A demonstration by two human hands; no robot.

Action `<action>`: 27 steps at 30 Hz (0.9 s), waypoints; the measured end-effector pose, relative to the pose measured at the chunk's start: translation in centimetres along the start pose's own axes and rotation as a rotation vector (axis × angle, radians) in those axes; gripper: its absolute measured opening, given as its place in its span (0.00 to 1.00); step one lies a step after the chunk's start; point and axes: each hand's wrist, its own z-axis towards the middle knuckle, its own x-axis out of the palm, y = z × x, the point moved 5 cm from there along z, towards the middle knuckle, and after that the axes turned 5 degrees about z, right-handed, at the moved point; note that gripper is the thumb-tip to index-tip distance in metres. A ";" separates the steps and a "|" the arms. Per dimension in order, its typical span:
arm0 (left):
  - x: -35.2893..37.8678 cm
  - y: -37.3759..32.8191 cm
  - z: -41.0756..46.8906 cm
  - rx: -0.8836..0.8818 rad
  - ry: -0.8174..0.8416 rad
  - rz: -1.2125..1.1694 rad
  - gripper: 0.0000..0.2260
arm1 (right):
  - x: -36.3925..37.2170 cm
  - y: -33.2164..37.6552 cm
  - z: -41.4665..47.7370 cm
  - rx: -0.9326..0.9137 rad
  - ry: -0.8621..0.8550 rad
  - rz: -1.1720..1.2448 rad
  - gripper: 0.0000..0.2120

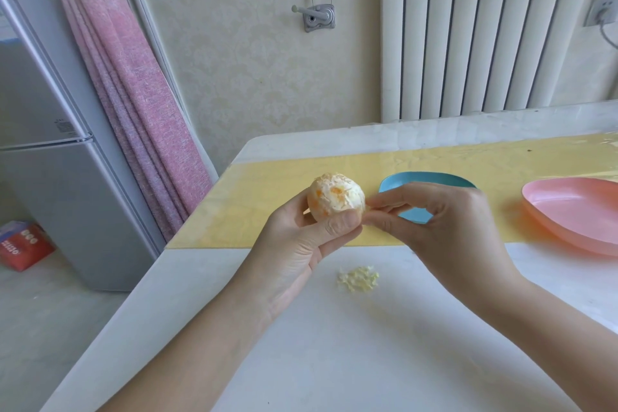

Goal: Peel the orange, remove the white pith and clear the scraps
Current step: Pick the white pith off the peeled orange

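White pith [350, 200], broken by orange patches, covers the peeled orange [329, 206], held above the counter [334, 344] in the curled grip of the left hand [301, 244]. The grip of the right hand [444, 224] pinches at its right edge, half hiding a blue plate [431, 179]. Lettering on a red box [23, 244] on the floor is unreadable.

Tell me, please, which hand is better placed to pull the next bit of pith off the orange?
The right hand: its fingertips pinch pith at the side of the orange, while the left hand holds it steady.
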 end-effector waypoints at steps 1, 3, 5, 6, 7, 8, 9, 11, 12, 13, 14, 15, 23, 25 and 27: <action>0.0 -0.1 0.0 0.009 -0.004 0.000 0.16 | 0.0 0.1 0.0 -0.010 -0.010 -0.007 0.05; -0.2 -0.1 0.0 0.027 -0.014 0.014 0.15 | 0.0 0.2 -0.1 -0.030 -0.022 -0.017 0.04; -0.2 -0.1 0.0 0.037 -0.016 0.029 0.15 | 0.1 0.4 -0.2 -0.060 -0.035 -0.043 0.03; -0.1 -0.1 -0.1 0.041 -0.011 0.037 0.15 | 0.1 0.5 -0.2 -0.081 -0.046 -0.065 0.02; 0.0 -0.1 -0.2 0.041 -0.006 0.046 0.16 | 0.1 0.7 -0.3 -0.100 -0.060 -0.084 0.02; 0.1 0.0 -0.2 0.041 -0.003 0.056 0.18 | 0.1 0.9 -0.3 -0.116 -0.075 -0.103 0.02; 0.1 0.1 -0.3 0.040 -0.002 0.069 0.21 | 0.1 1.1 -0.4 -0.132 -0.087 -0.122 0.02; 0.2 0.3 -0.5 0.034 -0.017 0.096 0.26 | 0.0 1.4 -0.4 -0.157 -0.100 -0.159 0.02; 0.3 0.4 -0.5 0.029 -0.023 0.105 0.27 | -0.1 1.4 -0.3 -0.164 -0.099 -0.177 0.02; 0.4 0.5 -0.6 0.023 -0.026 0.111 0.28 | -0.2 1.4 -0.3 -0.169 -0.095 -0.197 0.02; 0.5 0.5 -0.6 0.017 -0.025 0.114 0.29 | -0.2 1.3 -0.2 -0.173 -0.090 -0.217 0.03; 0.5 0.5 -0.7 0.011 -0.022 0.115 0.30 | -0.2 1.2 -0.1 -0.176 -0.084 -0.234 0.03; 0.9 -0.2 -0.6 -0.023 0.050 0.042 0.21 | -0.4 1.2 0.2 -0.029 -0.049 -0.081 0.05; 1.0 -0.3 -0.7 -0.039 0.074 0.029 0.23 | -0.3 0.8 0.2 0.059 -0.021 0.008 0.07; 1.1 -0.3 -0.7 -0.051 0.099 0.004 0.22 | -0.2 0.5 0.2 0.105 -0.003 0.066 0.07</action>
